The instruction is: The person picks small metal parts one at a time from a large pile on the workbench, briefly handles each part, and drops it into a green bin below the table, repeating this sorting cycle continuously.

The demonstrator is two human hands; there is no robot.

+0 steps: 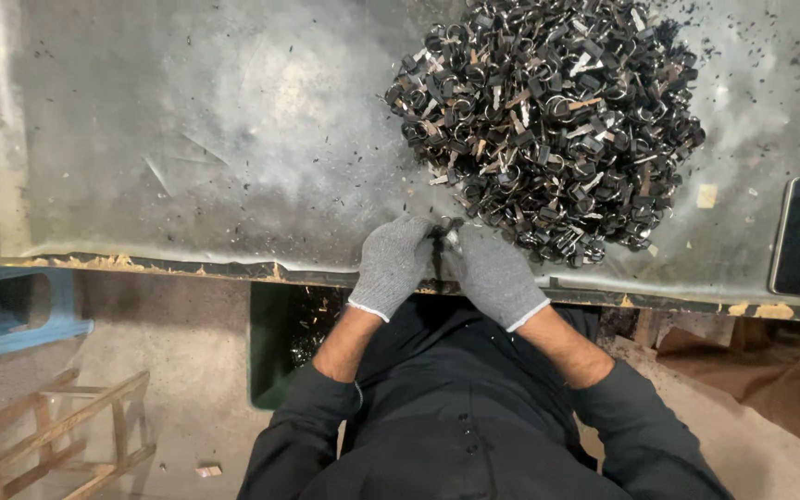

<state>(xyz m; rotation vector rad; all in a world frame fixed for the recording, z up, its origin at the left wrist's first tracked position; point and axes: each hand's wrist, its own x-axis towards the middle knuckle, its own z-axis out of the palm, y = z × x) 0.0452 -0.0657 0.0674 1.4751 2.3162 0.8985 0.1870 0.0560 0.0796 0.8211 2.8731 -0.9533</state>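
Both hands, left hand point(393, 262) and right hand point(493, 273), are closed together on one small black clip point(441, 237) at the table point(187, 139) edge, just beside the pile of clips point(548, 120). The clip could be dropped off that edge if the gloved pinch slips, and the pile could be nudged.

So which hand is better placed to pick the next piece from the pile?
Probably the right hand. It sits nearest the pile of small black parts, almost touching its lower edge, while the left hand lies farther away on the metal table. Both gloved hands pinch one small black part between them.
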